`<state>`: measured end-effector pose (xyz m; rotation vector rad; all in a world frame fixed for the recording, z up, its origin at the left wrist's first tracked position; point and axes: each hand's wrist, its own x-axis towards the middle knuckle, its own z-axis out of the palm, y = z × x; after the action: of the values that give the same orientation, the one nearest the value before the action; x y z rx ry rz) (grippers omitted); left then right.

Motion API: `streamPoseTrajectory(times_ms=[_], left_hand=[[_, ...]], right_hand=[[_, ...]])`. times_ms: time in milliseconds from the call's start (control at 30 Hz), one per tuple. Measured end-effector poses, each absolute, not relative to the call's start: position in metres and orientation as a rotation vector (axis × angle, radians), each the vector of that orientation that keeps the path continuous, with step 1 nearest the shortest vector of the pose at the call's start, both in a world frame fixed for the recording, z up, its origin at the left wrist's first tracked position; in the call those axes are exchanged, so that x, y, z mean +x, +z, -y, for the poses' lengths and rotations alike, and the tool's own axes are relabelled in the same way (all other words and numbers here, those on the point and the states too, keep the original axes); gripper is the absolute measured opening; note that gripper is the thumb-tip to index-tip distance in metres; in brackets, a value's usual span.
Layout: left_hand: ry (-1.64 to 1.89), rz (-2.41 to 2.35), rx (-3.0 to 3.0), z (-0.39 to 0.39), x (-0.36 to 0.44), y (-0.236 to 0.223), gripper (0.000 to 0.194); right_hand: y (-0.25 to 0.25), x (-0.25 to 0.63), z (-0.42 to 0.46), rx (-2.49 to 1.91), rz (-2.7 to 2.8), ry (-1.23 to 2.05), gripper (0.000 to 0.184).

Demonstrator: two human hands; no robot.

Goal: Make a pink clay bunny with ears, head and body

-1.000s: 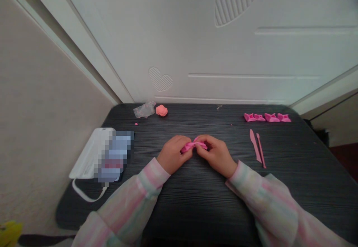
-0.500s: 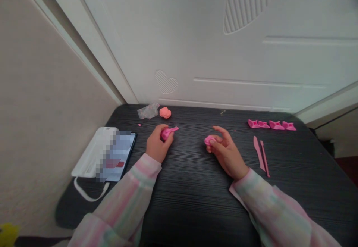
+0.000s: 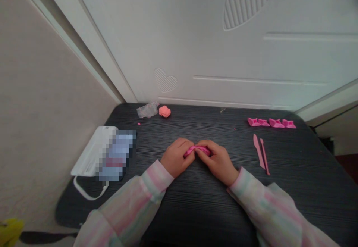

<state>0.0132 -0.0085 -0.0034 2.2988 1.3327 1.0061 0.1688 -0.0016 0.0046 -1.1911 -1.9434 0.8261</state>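
A lump of pink modelling clay (image 3: 197, 150) is pinched between both hands at the middle of a dark wood-grain table (image 3: 195, 202). My left hand (image 3: 177, 157) grips its left end with curled fingers. My right hand (image 3: 216, 159) grips its right end the same way. The two hands touch each other over the clay. Both wrists are in pastel striped sleeves.
An orange clay lump (image 3: 165, 111) and a crumpled clear wrapper (image 3: 147, 110) lie at the back left. Pink moulds (image 3: 271, 122) sit in a row at the back right, with two pink plastic tools (image 3: 261, 156) below them. A phone on a white case (image 3: 107, 152) lies at left.
Half a second ago the hands were apart, each with a piece of pink clay. They have come back together at the middle and the pieces are pressed into one lump.
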Motion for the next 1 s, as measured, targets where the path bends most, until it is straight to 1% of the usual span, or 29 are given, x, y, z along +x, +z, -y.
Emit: streamPoseTrajectory(times_ms=[133, 300, 467, 533, 633, 733, 833, 900, 1000], left_hand=[[0.969, -1.389, 2.302, 0.005, 0.01, -0.003, 0.012], [1.046, -1.538, 2.27, -0.002, -0.001, -0.006, 0.012], [1.064, -1.897, 2.063, -0.014, -0.026, -0.007, 0.01], [1.109, -2.017, 1.974, -0.018, -0.037, -0.007, 0.012], [1.133, -2.047, 1.986, -0.023, -0.048, -0.008, 0.021], [1.019, -2.042, 2.103, -0.026, -0.052, -0.012, 0.028], [0.851, -2.074, 2.182, -0.028, -0.055, -0.015, 0.027], [0.801, -2.091, 2.195, -0.028, -0.056, -0.016, 0.028], [0.801, -2.1, 2.194, -0.028, -0.056, -0.015, 0.033]], right_hand=[[0.005, 0.166, 0.003, -1.227, 1.85, 0.844, 0.009], [0.002, 0.168, 0.003, -1.301, 1.701, 0.937, 0.01], [-0.005, 0.175, -0.002, -1.323, 1.485, 1.01, 0.013], [-0.007, 0.177, -0.006, -1.292, 1.393, 1.067, 0.014], [-0.01, 0.178, -0.011, -1.219, 1.304, 1.199, 0.02], [-0.014, 0.179, -0.014, -1.178, 1.271, 1.32, 0.019], [-0.016, 0.181, -0.016, -1.146, 1.227, 1.393, 0.011], [-0.016, 0.182, -0.017, -1.113, 1.18, 1.436, 0.008], [-0.012, 0.18, -0.016, -1.048, 1.1, 1.499, 0.016]])
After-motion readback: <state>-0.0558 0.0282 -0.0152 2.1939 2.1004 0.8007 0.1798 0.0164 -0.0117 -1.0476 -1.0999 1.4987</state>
